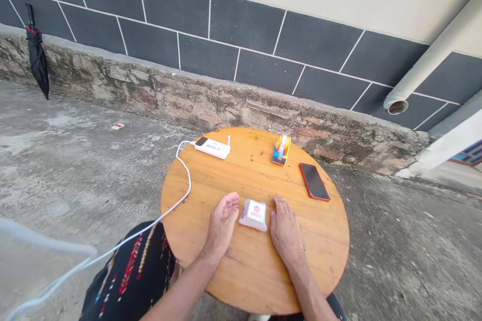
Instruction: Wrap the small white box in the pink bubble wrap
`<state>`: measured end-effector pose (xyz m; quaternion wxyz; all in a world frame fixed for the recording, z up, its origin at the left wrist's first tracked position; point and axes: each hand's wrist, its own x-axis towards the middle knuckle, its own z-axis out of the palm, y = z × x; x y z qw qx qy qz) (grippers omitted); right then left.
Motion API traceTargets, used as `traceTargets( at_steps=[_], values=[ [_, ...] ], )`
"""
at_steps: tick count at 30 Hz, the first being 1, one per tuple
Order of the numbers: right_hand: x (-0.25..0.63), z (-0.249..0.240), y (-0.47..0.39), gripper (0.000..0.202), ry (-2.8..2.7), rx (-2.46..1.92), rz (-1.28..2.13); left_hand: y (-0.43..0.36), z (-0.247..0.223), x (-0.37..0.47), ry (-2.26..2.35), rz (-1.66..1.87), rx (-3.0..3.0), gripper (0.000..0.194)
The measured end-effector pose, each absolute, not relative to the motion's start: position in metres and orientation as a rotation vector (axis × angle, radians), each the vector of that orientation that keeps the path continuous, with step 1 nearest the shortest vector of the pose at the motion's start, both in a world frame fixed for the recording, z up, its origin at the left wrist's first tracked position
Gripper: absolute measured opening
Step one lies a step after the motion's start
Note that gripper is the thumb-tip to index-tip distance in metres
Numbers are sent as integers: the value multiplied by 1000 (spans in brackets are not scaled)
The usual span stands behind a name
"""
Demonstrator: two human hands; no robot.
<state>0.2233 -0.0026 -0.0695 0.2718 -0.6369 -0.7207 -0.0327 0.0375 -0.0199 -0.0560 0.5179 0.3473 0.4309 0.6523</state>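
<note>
Far ahead of both hands stands a wall (248, 25), its smooth cream upper part meeting flat dark slate-coloured rectangles divided by pale lines. Rough grey concrete ground (94, 160), blotched and gritty, spreads out on either side of the hands. Between wall and ground runs a low base of irregular, weathered stone (169, 95). Under the hands is a round wooden table (241, 276), orange-brown, with visible grain, board seams and dark specks. Dark cloth (128, 271) with red and tan stitched-looking patterns lies nearer the body, left of the left hand. A pale cylindrical pipe (422, 72) with an open round end slants down well ahead and right of the right hand. A folded black fabric umbrella (38, 60) leans far off to the left.

The left hand (222, 221) is turned palm inward, fingers loosely bent, gripping nothing. The right hand (285, 225) lies low with its back up, fingers extended and close together, also holding nothing.

Ahead and right of the right hand lies a flat phone (315, 181), glossy black with a red rim. A white, round-cornered device (212, 148) lies beyond the left hand, trailing a smooth white cable (187, 188). Straight beyond the right hand sits an orange, yellow and blue plastic item (281, 149). Between the hands, just beside each, is a small squarish packet (253, 216), with a crinkled pinkish wrapping and a white, red-printed label.
</note>
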Motion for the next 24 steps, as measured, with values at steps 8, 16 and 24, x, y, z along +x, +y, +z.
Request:
traceTargets(
  at_steps=[8, 16, 24],
  values=[
    [224, -75, -1, 42, -1934, -1709, -148, -21, -52, 38, 1045, 1565, 856, 34],
    [226, -76, 2, 42, -1993, -1741, -231, -20, -54, 38, 1031, 1567, 854, 35],
    [222, -70, -2, 42, -1988, -1767, -221, -21, -57, 37, 1023, 1560, 875, 35]
  ],
)
